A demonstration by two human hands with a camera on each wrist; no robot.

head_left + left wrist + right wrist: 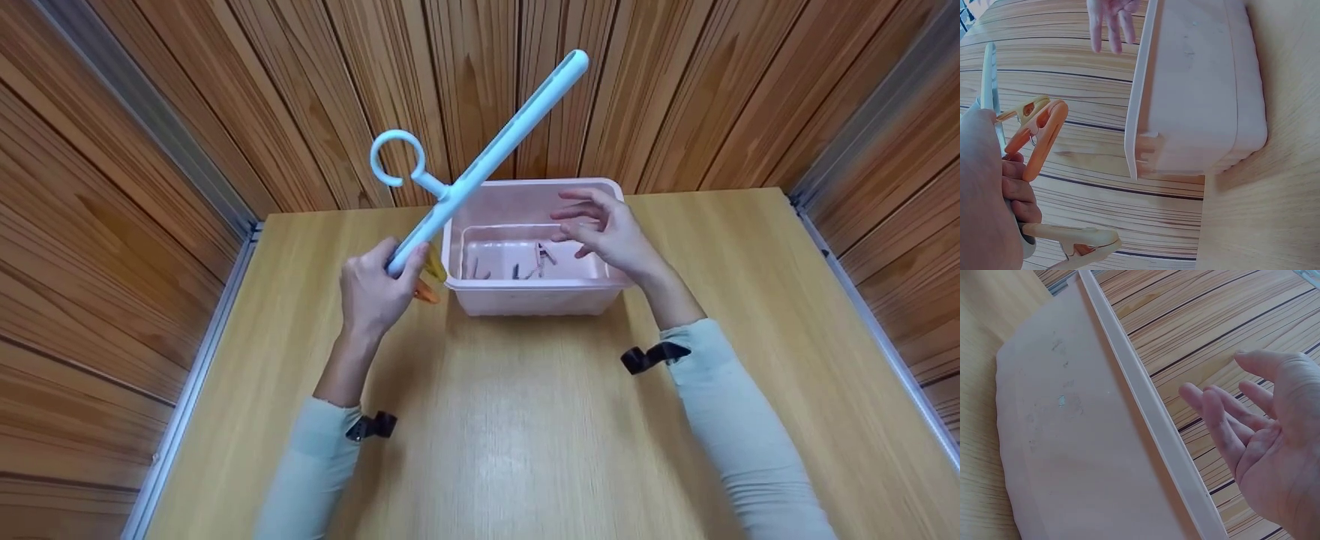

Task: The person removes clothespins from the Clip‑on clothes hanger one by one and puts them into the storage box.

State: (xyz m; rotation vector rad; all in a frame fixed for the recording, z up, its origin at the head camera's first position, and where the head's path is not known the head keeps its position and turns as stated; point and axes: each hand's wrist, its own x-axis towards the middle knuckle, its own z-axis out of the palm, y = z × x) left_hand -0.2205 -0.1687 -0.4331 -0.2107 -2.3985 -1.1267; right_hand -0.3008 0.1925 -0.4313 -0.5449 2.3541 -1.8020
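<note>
My left hand [375, 292] grips one end of a light blue clothes hanger [489, 163], its bar slanting up to the right and its round hook on the left. By the fingers of that hand, the left wrist view shows an orange clothespin [1045, 147] and a yellow clothespin [1040, 105]. A cream clothespin [1092, 237] sticks out below them. My right hand [611, 232], fingers loosely bent and holding nothing, hovers over the right side of a pink plastic bin [536, 300]. Inside the bin lies a pink clothespin [541, 259] among other small pieces.
The bin stands on a light wooden table [495, 420], near the back wood-plank wall [480, 75]. Plank walls with metal edge rails [199, 382] enclose both sides. A black wrist mount [373, 426] sits on the left sleeve, another [655, 356] on the right.
</note>
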